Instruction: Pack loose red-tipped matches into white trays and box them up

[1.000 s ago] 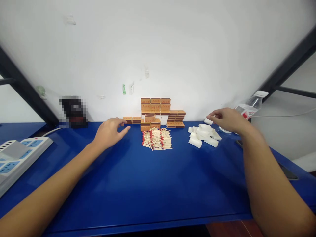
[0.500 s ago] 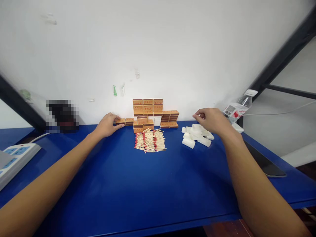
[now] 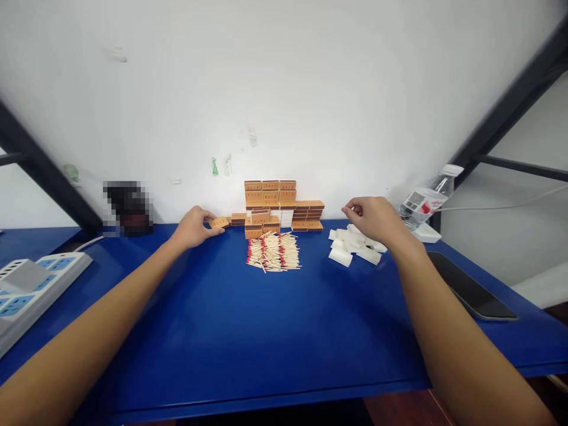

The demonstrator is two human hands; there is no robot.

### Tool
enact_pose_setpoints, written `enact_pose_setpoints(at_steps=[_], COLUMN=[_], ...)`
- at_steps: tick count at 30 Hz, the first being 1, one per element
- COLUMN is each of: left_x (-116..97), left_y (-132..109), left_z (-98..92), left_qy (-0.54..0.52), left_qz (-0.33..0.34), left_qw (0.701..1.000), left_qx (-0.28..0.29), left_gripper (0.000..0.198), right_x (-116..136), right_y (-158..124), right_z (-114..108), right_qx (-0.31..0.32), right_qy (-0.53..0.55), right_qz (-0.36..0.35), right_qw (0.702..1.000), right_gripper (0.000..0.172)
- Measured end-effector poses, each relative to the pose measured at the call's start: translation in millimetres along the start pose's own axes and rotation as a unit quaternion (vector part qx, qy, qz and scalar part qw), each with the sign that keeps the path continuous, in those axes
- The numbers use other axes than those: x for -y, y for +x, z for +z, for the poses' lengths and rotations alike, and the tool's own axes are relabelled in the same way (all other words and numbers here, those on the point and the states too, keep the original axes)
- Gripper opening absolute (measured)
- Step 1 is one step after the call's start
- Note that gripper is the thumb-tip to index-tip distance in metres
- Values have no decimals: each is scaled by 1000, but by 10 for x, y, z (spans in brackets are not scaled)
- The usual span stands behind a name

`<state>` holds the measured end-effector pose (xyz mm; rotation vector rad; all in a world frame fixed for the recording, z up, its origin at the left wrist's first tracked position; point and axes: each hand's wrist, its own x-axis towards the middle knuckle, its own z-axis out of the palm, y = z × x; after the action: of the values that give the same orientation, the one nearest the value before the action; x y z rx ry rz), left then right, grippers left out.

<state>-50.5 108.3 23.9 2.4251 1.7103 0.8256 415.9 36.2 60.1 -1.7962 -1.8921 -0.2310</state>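
Note:
On the left, my left hand (image 3: 193,227) pinches an orange matchbox (image 3: 219,223) between thumb and fingers. The box is tilted, its printed face partly turned up. Beside it another matchbox (image 3: 238,219) lies against the main stack of matchboxes (image 3: 270,197) by the wall. In front of the stack lies a heap of red-tipped matches (image 3: 274,252). My right hand (image 3: 370,218) hovers over a pile of white matchbox trays (image 3: 341,257). Its fingers are curled and thumb and forefinger come together, with nothing visible between them.
A leaning plastic bottle (image 3: 426,201) stands at the right rear by a white box (image 3: 428,234). A dark phone (image 3: 473,287) lies along the right side of the blue table (image 3: 248,337). A power strip (image 3: 42,287) sits at the left, near a pixelated dark object (image 3: 128,208).
My left hand has taken hold of the end matchbox and tilted it out of line with the one beside it. My right hand has barely moved. The view has shifted slightly.

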Motion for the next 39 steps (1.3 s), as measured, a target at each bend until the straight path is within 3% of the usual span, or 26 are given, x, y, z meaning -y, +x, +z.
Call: enact_pose_setpoints(at_steps=[3, 6, 8, 11, 13, 17, 22, 31, 36, 39], left_x=[-231, -615, -865, -1085, -1112, -1065, -1091, -1078, -1013, -953], left_y=[-258, -569, -737, -870, -897, -921, -974, -980, -927, -894], left_z=[-138, -204, -193, -137, -102, -64, -25, 25, -5, -13], left_qy=[-7, -51, -82, -128, -141, -147, -172, -144, -127, -130], left_qz=[14, 96, 173, 232, 239, 230, 230, 217, 161, 144], left_qw=[998, 989, 974, 957, 954, 956, 954, 964, 978, 980], left_qx=[-58, -105, -122, -120, -116, -107, -90, -49, -36, -33], left_gripper=[39, 31, 29, 28, 28, 32, 34, 44, 34, 36], right_x=[282, 821, 1223, 1635, 1712, 1659, 1765, 1571, 1441, 1267], right_y=[-32, -206, -398, -663, -744, -744, -829, -736, -614, -483], right_z=[4, 124, 252, 413, 460, 452, 409, 471, 485, 474], right_qx=[-41, -5, 36, 188, 189, 109, 253, 251, 219, 197], right_qy=[181, 479, 565, 600, 605, 617, 653, 581, 564, 512], right_qz=[19, 66, 49, -2, 31, 110, 49, 54, 92, 109], right_qw=[982, 875, 823, 777, 773, 771, 712, 772, 791, 829], right_gripper=[36, 53, 47, 43, 43, 37, 39, 36, 28, 25])
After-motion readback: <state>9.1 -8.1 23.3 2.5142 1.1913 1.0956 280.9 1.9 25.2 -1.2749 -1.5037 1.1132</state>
